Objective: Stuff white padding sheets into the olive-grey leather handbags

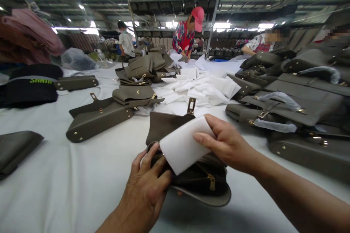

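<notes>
A dark olive handbag (201, 197) lies on the table right in front of me, its flap folded back and its mouth open. A gold zipper pull (211, 182) hangs inside the mouth. My left hand (149, 185) grips the bag's left rim, fingers bent over the edge and partly hidden inside. Between thumb and fingers, my right hand (225, 142) pinches a folded white foam sheet (186, 145). The sheet is tilted over the opening, its lower left corner close to my left fingers. Beyond the flap lies a heap of similar white sheets (197, 87).
More olive handbags (100, 120) lie on the left, and others (295, 98) with wrapped handles are piled on the right. A black cap (32, 85) rests at far left on the white-covered table (90, 182). Across it, a person in a red cap (187, 34) bends over the table.
</notes>
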